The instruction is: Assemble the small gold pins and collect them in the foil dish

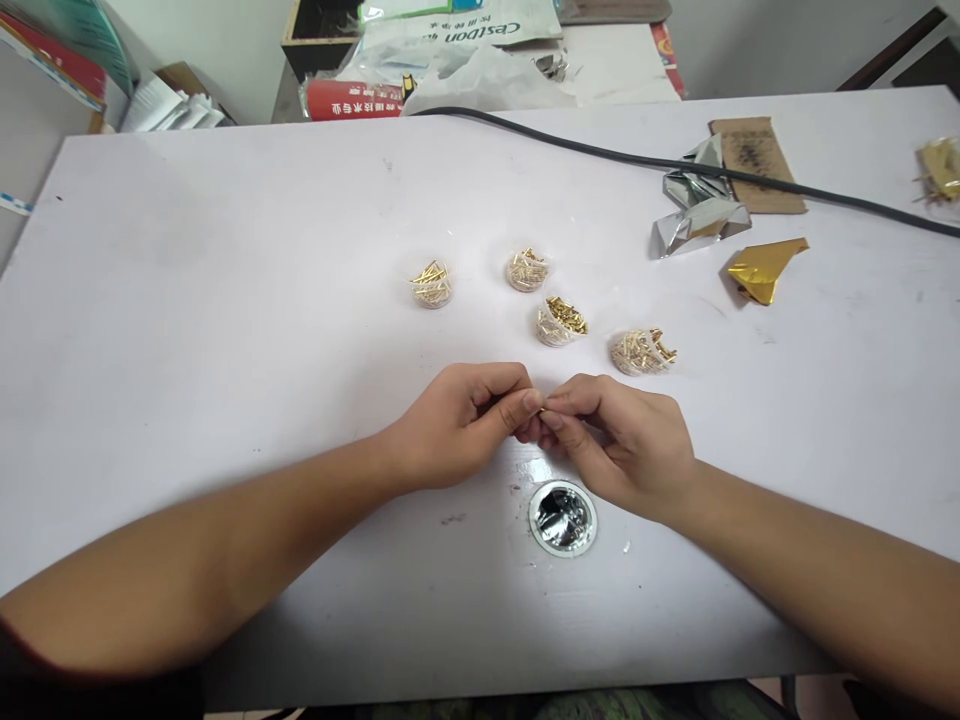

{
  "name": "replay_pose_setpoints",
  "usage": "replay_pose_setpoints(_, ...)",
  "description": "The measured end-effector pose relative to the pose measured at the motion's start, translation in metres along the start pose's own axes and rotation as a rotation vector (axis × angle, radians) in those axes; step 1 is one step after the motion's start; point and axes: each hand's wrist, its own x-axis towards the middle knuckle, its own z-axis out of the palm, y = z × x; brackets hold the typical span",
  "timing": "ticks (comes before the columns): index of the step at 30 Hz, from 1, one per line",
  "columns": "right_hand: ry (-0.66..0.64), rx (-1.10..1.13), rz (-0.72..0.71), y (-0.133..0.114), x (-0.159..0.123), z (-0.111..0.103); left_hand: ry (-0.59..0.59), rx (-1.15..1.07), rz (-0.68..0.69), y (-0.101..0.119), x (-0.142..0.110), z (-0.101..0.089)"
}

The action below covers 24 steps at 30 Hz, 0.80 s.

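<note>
My left hand [487, 420] and my right hand [626, 435] meet fingertip to fingertip above the white table. Both are closed in a pinch. A tiny gold piece shows between the fingertips, mostly hidden by them. Just beyond the hands stand several small clear cups of thin gold pins: one cup [432, 285] at the left, another cup [528, 270] at the back, a cup of shorter gold pieces [561, 321] in the middle, and a cup [643, 352] nearest my right hand. Below the hands lies a round dish with a dark, shiny surface [563, 519].
A black cable [615, 155] crosses the back of the white table [225, 250]. Crumpled silver foil [701, 225], gold foil [766, 272] and a brown cardboard piece [761, 165] lie at the right rear. Plastic bags [487, 80] are piled behind the table.
</note>
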Motion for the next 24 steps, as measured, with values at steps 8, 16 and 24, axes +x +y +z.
replay_pose_setpoints(8,0.013,0.073,0.104,-0.002,-0.002,0.005,0.091,0.134,0.056,0.001,-0.001,0.004)
replay_pose_setpoints(16,0.068,0.078,0.173,-0.003,-0.007,0.012,0.097,0.106,0.012,0.001,-0.002,0.004)
replay_pose_setpoints(24,0.078,0.211,0.164,-0.006,-0.004,0.01,0.083,0.084,0.054,0.004,-0.002,0.006)
